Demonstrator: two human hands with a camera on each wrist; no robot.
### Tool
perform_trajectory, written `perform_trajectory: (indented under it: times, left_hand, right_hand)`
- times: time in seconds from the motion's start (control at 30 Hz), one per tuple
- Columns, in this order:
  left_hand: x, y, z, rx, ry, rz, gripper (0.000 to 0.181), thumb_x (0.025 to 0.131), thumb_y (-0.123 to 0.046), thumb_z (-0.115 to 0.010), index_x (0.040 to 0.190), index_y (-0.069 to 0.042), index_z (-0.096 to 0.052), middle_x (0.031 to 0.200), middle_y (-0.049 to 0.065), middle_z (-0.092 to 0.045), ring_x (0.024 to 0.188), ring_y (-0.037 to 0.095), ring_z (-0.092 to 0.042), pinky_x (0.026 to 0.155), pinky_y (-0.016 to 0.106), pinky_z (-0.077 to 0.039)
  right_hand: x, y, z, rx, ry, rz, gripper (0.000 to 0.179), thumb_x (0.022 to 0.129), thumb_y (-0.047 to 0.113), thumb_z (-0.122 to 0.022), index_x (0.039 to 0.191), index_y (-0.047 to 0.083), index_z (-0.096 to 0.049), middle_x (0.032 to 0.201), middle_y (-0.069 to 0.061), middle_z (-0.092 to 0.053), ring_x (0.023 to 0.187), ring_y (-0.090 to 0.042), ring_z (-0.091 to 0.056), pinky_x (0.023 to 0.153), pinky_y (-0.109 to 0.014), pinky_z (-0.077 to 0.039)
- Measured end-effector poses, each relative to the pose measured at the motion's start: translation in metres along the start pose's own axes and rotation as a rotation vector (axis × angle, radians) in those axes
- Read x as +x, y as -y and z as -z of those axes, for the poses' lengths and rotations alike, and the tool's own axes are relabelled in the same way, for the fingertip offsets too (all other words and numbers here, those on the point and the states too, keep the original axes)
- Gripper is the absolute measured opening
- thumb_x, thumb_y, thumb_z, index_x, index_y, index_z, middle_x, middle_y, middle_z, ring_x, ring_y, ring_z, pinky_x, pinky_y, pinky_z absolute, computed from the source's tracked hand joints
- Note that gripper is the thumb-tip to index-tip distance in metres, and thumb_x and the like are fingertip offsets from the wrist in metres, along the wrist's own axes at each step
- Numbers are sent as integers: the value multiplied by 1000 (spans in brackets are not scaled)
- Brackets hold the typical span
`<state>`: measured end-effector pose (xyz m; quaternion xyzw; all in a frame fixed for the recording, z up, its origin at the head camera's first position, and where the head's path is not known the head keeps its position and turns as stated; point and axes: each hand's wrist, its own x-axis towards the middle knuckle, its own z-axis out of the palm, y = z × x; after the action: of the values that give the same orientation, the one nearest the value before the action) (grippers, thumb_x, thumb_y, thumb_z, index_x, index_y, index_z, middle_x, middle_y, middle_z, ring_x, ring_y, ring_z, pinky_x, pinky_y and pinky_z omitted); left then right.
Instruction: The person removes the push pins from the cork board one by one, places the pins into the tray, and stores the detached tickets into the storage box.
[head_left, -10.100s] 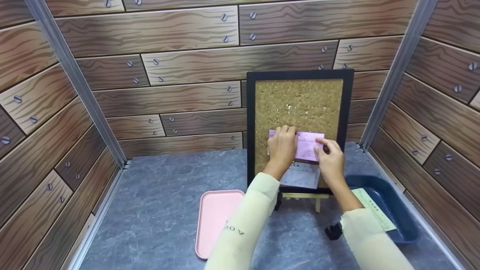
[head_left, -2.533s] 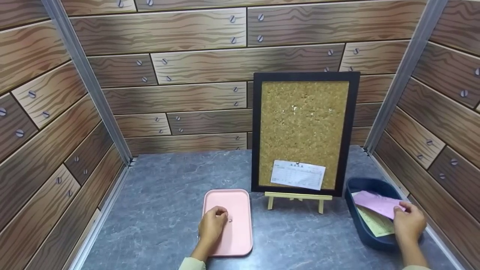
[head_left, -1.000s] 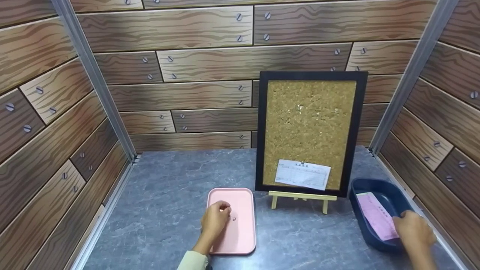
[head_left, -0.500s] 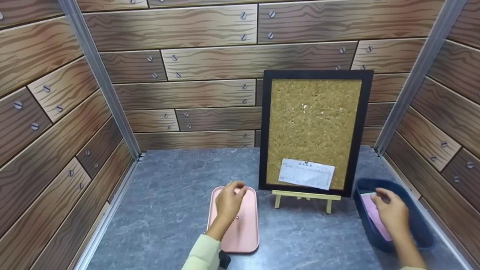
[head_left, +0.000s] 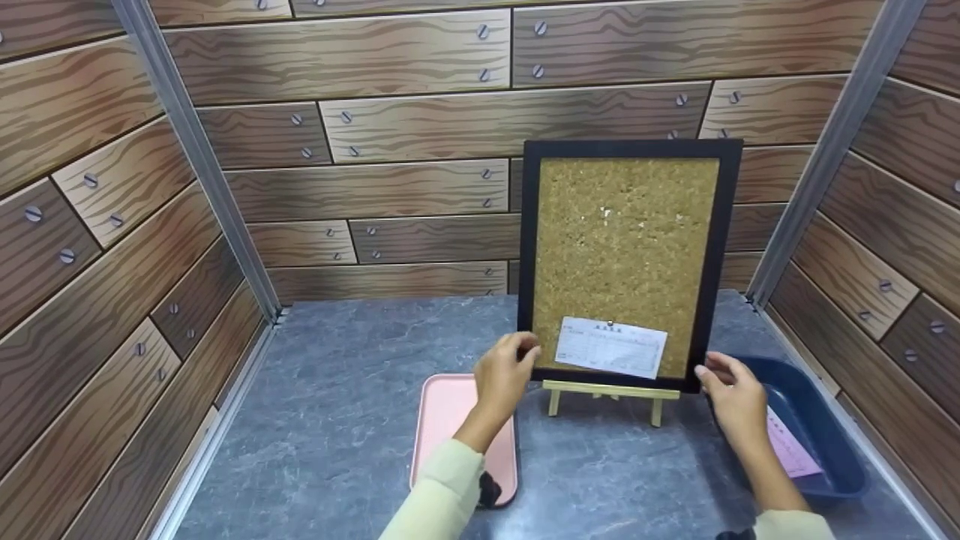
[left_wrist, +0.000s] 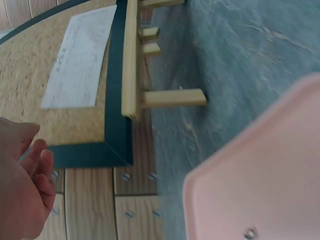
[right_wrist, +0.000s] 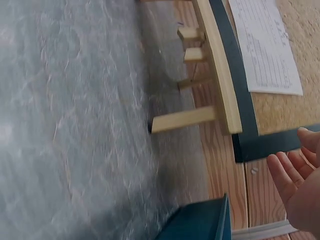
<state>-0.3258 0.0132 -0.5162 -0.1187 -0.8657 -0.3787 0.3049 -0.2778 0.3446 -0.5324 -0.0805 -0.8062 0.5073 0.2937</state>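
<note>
a: where's the white paper point(head_left: 611, 349)?

b: low on the cork board point(head_left: 626, 247), slightly tilted, with a pin point(head_left: 610, 323) at its top edge. the board stands on a small wooden easel point(head_left: 611, 389).

a: and the fingers?

b: the left hand point(head_left: 506, 371) has them loosely bent beside the board's lower left edge, nothing seen in them. on the right hand point(head_left: 741, 397) they're relaxed, thumb tip at the lower right of the frame point(head_left: 716, 247). no firm grip shows; whether either hand touches the frame, i cannot tell.

a: how would the paper handle?

b: nearly weightless, i'd guess: limp, easy to crease, likely to tear at the pin if tugged. pinch a lower corner lightly.

a: the pin?

b: tiny, hard, probably slick. take its head between thumb and forefinger and draw it straight out.

a: the board?

b: stiff and fairly light, i'd think, apt to rock on its ledge. steady it by the frame's sides.

a: anything nearby?

b: a pink tray point(head_left: 442, 412) on the left, with a small metal thing point(left_wrist: 250, 233) in it, and a blue tub point(head_left: 825, 435) on the right, with a pink paper point(head_left: 793, 450) inside.
</note>
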Motion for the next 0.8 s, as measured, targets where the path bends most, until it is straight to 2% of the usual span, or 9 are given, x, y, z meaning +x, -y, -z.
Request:
perform_trajectory:
  times: [0.2, 0.43, 0.63, 0.73, 0.8]
  left_hand:
    - [12, -20, -17, 57, -41, -82, 15, 85, -28, -78, 100, -24, -75, 95, -12, -72, 81, 5, -70, 62, 27, -51]
    - [20, -41, -36, 110, -62, -168, 21, 84, -28, -80, 104, -25, -74, 100, -13, -72, 87, 3, -70, 62, 24, -52]
    - [23, -50, -55, 168, -62, -195, 21, 85, -30, -80, 105, -26, -74, 101, -13, -72, 86, 5, -71, 61, 24, -52]
    - [25, -53, -63, 179, -54, -189, 20, 86, -31, -79, 105, -26, -74, 101, -12, -72, 85, 6, -71, 61, 26, -52]
    - [26, -54, -68, 177, -44, -177, 20, 87, -31, -78, 106, -25, -74, 101, -12, -72, 85, 7, -71, 62, 26, -53]
  right_hand:
    - [3, 6, -15, 54, 2, 21, 32, 93, 2, -68, 123, -8, -65, 114, -22, -64, 79, 15, -57, 67, -8, -51]
    - [2, 22, -28, 104, 13, 31, 33, 93, 0, -68, 124, -9, -63, 114, -26, -64, 82, 13, -57, 68, -7, -50]
    - [-9, 56, -29, 141, 25, 42, 33, 91, -6, -66, 121, -17, -61, 113, -33, -62, 82, 9, -59, 67, -13, -54]
    - [-10, 60, -31, 154, 38, 44, 32, 91, -6, -66, 120, -18, -60, 113, -35, -61, 83, 8, -59, 66, -14, -54]
    - [-8, 55, -35, 161, 36, 35, 32, 91, -6, -66, 121, -17, -60, 113, -35, -61, 83, 8, -59, 66, -15, -54]
